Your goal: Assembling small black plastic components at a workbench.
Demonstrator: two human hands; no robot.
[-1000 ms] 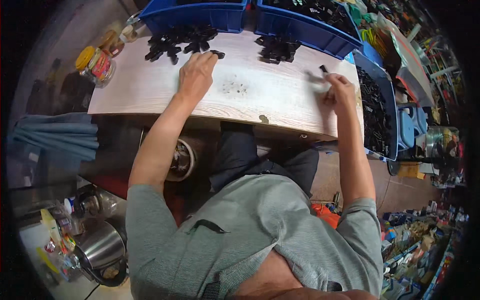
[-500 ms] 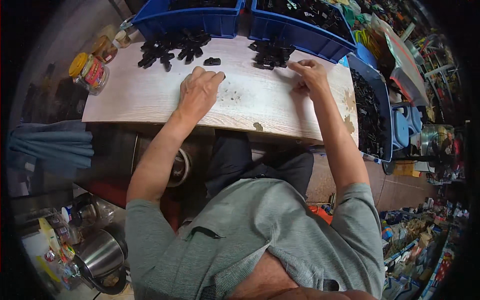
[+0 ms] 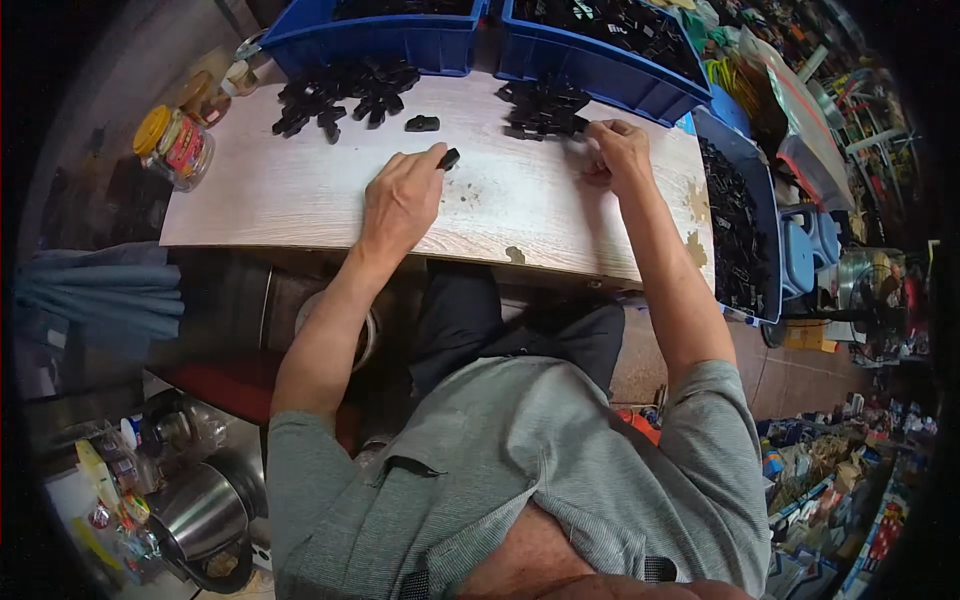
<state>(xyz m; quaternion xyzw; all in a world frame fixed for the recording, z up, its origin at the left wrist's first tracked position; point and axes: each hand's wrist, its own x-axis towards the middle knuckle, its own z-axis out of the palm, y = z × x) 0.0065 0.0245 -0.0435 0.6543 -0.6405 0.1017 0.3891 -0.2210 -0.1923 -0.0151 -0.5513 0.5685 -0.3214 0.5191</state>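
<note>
My left hand (image 3: 403, 198) is above the middle of the white wood-grain table (image 3: 300, 205), closed on a small black plastic part (image 3: 450, 159) that sticks out past the fingertips. One similar black part (image 3: 422, 124) lies alone just beyond that hand. Farther left is a loose heap of black parts (image 3: 345, 92). My right hand (image 3: 622, 150) has its fingertips bent together at the right edge of a second black heap (image 3: 543, 106). What those fingers hold, if anything, is hidden.
Two blue bins, one at the back left (image 3: 375, 42) and one at the back right (image 3: 600, 60), hold black parts. Another bin (image 3: 765, 200) stands off the table's right edge. A yellow-lidded jar (image 3: 180, 150) stands at the left. The front edge has chipped spots.
My left hand has turned slightly and shifted right, so more of its black part shows. My right hand has moved a little left against the right heap.
</note>
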